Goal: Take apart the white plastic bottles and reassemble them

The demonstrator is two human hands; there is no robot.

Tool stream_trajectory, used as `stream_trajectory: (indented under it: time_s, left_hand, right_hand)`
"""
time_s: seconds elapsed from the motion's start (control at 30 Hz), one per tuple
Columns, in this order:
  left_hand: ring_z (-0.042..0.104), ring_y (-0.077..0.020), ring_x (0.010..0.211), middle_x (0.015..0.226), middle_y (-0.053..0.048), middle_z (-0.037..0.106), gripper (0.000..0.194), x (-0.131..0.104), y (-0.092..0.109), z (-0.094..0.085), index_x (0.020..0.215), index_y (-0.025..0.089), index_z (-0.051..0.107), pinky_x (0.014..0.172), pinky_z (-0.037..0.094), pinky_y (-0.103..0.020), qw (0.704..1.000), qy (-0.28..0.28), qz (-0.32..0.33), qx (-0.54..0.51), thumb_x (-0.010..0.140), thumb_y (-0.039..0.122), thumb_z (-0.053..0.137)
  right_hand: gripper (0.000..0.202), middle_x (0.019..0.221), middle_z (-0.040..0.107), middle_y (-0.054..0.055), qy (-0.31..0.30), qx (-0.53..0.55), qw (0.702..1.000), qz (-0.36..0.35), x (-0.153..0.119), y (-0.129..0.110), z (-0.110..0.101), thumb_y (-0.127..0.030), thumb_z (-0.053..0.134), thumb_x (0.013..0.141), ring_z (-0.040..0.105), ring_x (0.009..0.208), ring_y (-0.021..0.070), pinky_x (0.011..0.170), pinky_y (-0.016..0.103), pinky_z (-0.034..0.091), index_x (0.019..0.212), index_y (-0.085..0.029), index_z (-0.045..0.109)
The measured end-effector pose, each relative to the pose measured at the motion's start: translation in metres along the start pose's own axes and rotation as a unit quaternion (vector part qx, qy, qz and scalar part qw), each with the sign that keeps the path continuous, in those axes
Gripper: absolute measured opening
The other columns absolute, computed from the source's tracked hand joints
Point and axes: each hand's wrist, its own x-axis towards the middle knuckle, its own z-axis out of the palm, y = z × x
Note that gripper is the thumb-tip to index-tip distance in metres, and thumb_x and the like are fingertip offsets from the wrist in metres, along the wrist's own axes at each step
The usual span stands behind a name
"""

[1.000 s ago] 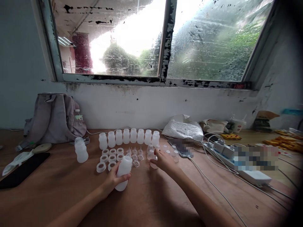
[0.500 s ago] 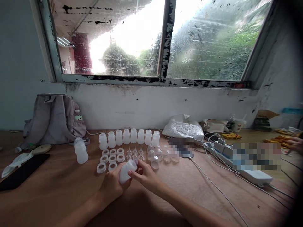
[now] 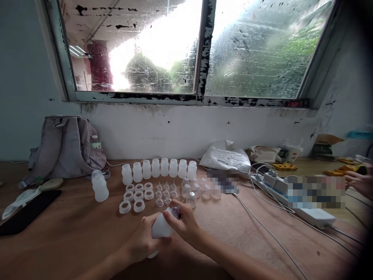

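A frosted white baby bottle point(image 3: 161, 228) is tilted, its top pointing up and to the right. My left hand point(image 3: 141, 239) is wrapped round its body. At the top, the thumb and fingers of my right hand point(image 3: 186, 224) are closed on a clear bottle cap point(image 3: 175, 211); the fingers partly cover the bottle's neck. Just beyond my hands are white collar rings point(image 3: 139, 206), clear nipples point(image 3: 159, 202) and clear domed caps point(image 3: 191, 199) in groups. Behind them runs a row of open bottles point(image 3: 155, 168). One capped bottle point(image 3: 100, 186) stands apart on the left.
A grey backpack point(image 3: 68, 146) leans by the wall, with a black mat point(image 3: 30, 212) in front. To the right lie a silver bag point(image 3: 225, 157), a blurred-out phone, cables and a white power strip point(image 3: 313, 218). Another person's hand point(image 3: 359, 182) is at the right edge.
Both my hands have moved down and slightly right with the bottle, uncovering more rings and nipples. My right hand has closed further over the bottle's top. The other person's hand reaches further in.
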Motion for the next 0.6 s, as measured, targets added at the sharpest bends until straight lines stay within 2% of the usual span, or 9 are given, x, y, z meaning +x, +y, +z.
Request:
stream_trajectory:
  time_s: [0.13, 0.23, 0.33, 0.4, 0.53, 0.6]
  left_hand:
    - [0.035, -0.0074, 0.054, 0.059, 0.003, 0.042, 0.014, 0.003, -0.011, 0.002, 0.07, 0.013, 0.053, 0.047, 0.028, -0.019, 0.997, -0.018, -0.014, -0.079, 0.06, 0.018, 0.061]
    - [0.039, -0.0074, 0.05, 0.058, 0.003, 0.045, 0.013, 0.003, -0.018, 0.002, 0.068, 0.013, 0.052, 0.045, 0.03, -0.019, 0.986, -0.056, -0.049, -0.15, 0.058, 0.018, 0.059]
    - [0.047, -0.0102, 0.042, 0.057, 0.0, 0.052, 0.023, 0.002, -0.025, 0.001, 0.078, 0.013, 0.054, 0.039, 0.033, -0.02, 0.946, -0.148, -0.112, -0.265, 0.057, 0.023, 0.055]
    - [0.049, -0.0116, 0.039, 0.057, -0.001, 0.055, 0.032, 0.001, -0.028, 0.0, 0.085, 0.013, 0.054, 0.037, 0.034, -0.021, 0.922, -0.189, -0.127, -0.313, 0.056, 0.026, 0.055]
    - [0.051, -0.012, 0.039, 0.057, -0.002, 0.056, 0.038, 0.002, -0.033, -0.004, 0.091, 0.012, 0.054, 0.037, 0.037, -0.021, 0.92, -0.175, -0.122, -0.329, 0.057, 0.028, 0.057]
    - [0.052, -0.012, 0.04, 0.058, -0.001, 0.056, 0.036, 0.004, -0.036, -0.008, 0.092, 0.012, 0.054, 0.037, 0.037, -0.021, 0.922, -0.155, -0.121, -0.335, 0.059, 0.028, 0.055]
  right_hand:
    - [0.03, 0.045, 0.031, -0.006, 0.011, 0.016, 1.0, 0.002, 0.0, -0.001, 0.0, -0.038, 0.05, 0.073, 0.028, 0.043, 0.0052, 0.04, 0.019, 0.022, 0.053, -0.016, 0.044]
    - [0.028, 0.046, 0.032, -0.006, 0.001, 0.048, 0.999, 0.008, -0.002, -0.002, 0.0, -0.037, 0.051, 0.073, 0.029, 0.043, 0.0053, 0.039, 0.019, 0.023, 0.055, -0.016, 0.045]
    - [0.026, 0.046, 0.034, -0.006, -0.038, 0.124, 0.991, 0.012, -0.004, -0.004, -0.002, -0.038, 0.051, 0.073, 0.033, 0.039, 0.005, 0.037, 0.018, 0.025, 0.06, -0.016, 0.044]
    - [0.026, 0.049, 0.037, -0.006, -0.081, 0.185, 0.979, 0.017, -0.004, -0.005, -0.003, -0.041, 0.052, 0.072, 0.038, 0.038, 0.0055, 0.035, 0.017, 0.028, 0.065, -0.017, 0.044]
    - [0.034, 0.061, 0.044, -0.004, -0.159, 0.262, 0.951, 0.031, 0.003, -0.002, -0.006, -0.047, 0.054, 0.07, 0.044, 0.043, 0.0068, 0.038, 0.018, 0.034, 0.086, -0.018, 0.045]
    - [0.038, 0.064, 0.045, -0.004, -0.162, 0.256, 0.952, 0.037, 0.009, 0.004, -0.008, -0.046, 0.056, 0.069, 0.045, 0.047, 0.0068, 0.041, 0.018, 0.035, 0.092, -0.019, 0.043]
